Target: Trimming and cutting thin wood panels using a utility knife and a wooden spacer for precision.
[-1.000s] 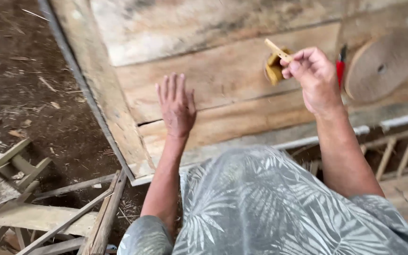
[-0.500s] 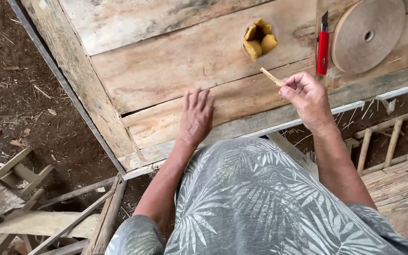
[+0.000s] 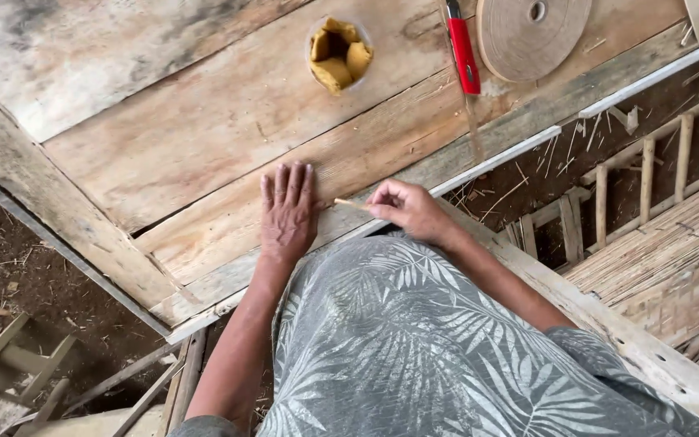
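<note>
My left hand (image 3: pixel 287 212) lies flat, palm down, fingers together, on the wooden plank table (image 3: pixel 171 137) near its front edge. My right hand (image 3: pixel 408 210) pinches a thin wooden stick (image 3: pixel 349 203) whose tip points left, almost touching the left hand. A small container of yellow glue (image 3: pixel 337 55) stands farther back on the planks. A red-handled knife (image 3: pixel 463 55) lies beside a roll of tan tape (image 3: pixel 531 24) at the back right.
A white strip (image 3: pixel 592 109) runs along the table's right edge. Below to the right are a slatted bamboo panel (image 3: pixel 673 251) and wooden rungs (image 3: pixel 608 202). Dirt floor and scrap wood pieces (image 3: pixel 18 372) lie at lower left.
My right hand has come down from the glue container toward the table's front edge, bringing the stick close to my left hand. The left hand stays flat on the planks.
</note>
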